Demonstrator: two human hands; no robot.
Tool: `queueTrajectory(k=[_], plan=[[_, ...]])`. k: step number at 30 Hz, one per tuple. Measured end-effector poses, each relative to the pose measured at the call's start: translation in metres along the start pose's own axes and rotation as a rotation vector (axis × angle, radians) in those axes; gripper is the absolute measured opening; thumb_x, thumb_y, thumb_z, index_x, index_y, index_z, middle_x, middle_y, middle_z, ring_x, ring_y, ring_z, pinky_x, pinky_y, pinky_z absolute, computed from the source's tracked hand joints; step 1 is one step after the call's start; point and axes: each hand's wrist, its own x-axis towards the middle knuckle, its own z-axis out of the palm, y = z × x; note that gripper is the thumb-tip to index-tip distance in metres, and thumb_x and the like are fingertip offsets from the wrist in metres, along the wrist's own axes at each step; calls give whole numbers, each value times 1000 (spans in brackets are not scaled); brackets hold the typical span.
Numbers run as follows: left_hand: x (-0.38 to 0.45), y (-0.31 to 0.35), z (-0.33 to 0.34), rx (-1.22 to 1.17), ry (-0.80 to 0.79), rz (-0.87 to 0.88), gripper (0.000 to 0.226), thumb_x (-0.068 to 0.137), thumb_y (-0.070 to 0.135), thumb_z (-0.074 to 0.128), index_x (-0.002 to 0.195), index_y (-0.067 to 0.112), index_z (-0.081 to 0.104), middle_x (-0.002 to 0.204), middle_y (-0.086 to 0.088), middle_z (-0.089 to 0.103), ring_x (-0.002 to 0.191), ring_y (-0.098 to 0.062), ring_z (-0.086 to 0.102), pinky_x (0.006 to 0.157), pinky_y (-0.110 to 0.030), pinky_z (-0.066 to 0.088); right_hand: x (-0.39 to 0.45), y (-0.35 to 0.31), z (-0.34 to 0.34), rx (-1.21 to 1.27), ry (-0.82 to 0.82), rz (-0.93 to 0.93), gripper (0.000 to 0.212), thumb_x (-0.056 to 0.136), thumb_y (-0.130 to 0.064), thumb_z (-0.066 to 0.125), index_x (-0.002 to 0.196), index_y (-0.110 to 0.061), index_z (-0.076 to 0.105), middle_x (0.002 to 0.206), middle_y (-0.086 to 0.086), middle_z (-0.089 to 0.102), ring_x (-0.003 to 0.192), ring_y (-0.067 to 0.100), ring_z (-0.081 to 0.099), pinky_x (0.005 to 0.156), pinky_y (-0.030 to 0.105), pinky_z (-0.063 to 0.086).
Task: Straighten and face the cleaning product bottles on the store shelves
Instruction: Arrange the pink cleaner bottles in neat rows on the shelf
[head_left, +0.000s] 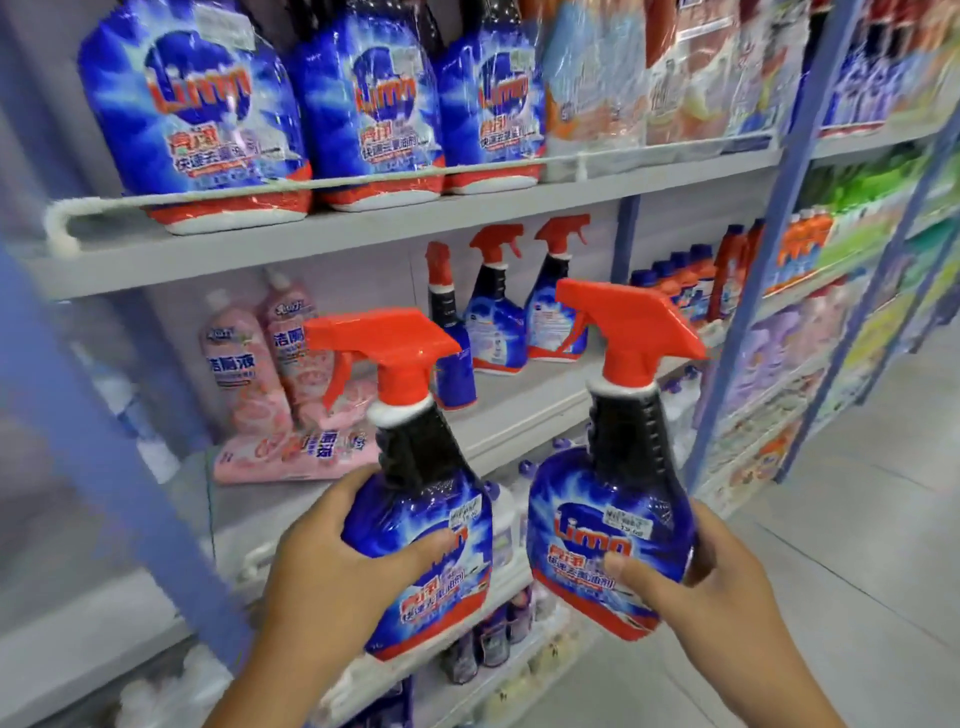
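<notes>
I hold two blue spray bottles with red trigger heads in front of the shelves. My left hand (332, 561) grips the lower body of the left bottle (415, 519), whose trigger points left. My right hand (711, 577) grips the right bottle (608, 525) by its base, label towards me. Three more of the same spray bottles (498, 322) stand on the middle shelf (524, 410) behind; the left one is turned sideways. Pink bottles (270, 364) stand at that shelf's left, and one pink bottle (296, 454) lies on its side.
The upper shelf (363, 228) carries blue refill pouches (197, 114) behind a white rail. A blue upright post (748, 291) splits the shelving; more packed shelves (831, 312) run along the right. Small bottles (493, 644) fill the lower shelf. Grey tiled floor (857, 545) lies at the right.
</notes>
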Motion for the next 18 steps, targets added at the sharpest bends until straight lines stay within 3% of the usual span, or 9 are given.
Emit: queueTrajectory(k=[2,4,6,8,10,13,15,16,18], plan=[[26,0,21,-5,34,48,69,46,40,99,92,70,57,87,47,63,85,11,64,82,-26,51,31,5,-3,-35,-4,-22,55,68,-3,90,112,-29,68,93,-9,79,82,10,76,63,21,60],[53,-4,44,27,69,121,74,49,39,98,91,78,51,90,40,65,88,9,64,78,-24,48,64,12,-7,-86,-28,-54,60,67,-3,90,115,-31,67,97,-9,79,88,12,76,71,24,62],[83,-5,67,30,135,148,76,49,45,97,101,76,51,93,35,65,87,-4,66,78,-33,52,102,13,-11,-143,-44,-76,63,66,-6,92,116,-35,68,99,-9,79,91,15,75,78,31,63],[118,-7,87,25,156,141,75,51,49,96,109,68,52,94,38,63,87,-12,67,76,-39,55,140,15,-15,-194,-71,-103,67,63,-15,95,117,-43,67,103,-6,78,95,24,73,87,47,61],[146,-6,102,24,139,153,73,52,50,95,105,73,50,96,45,61,90,4,64,78,-31,52,171,13,-14,-226,-87,-142,70,61,-21,94,117,-51,65,103,-6,78,97,31,71,89,53,59],[183,-10,119,57,119,148,64,52,47,95,102,62,58,84,50,57,86,20,56,72,-4,39,215,9,-13,-232,-104,-218,75,66,-5,91,111,-59,64,105,-12,77,97,17,72,89,34,59],[198,-14,128,91,109,112,56,54,38,97,92,55,60,78,52,55,83,28,52,68,2,37,241,5,-12,-242,-144,-246,77,65,-4,91,115,-56,64,111,-14,75,100,8,72,88,24,57],[204,-16,131,111,115,96,58,54,37,97,92,56,58,76,53,54,81,29,51,68,2,36,254,3,-12,-240,-172,-251,76,66,-4,91,116,-54,64,113,-14,75,102,7,71,88,23,56],[212,-26,136,133,143,66,67,52,41,98,109,51,65,74,45,56,79,13,58,74,-11,39,282,1,-12,-234,-250,-259,70,68,-1,89,116,-46,68,114,-13,74,104,6,70,87,18,54]])
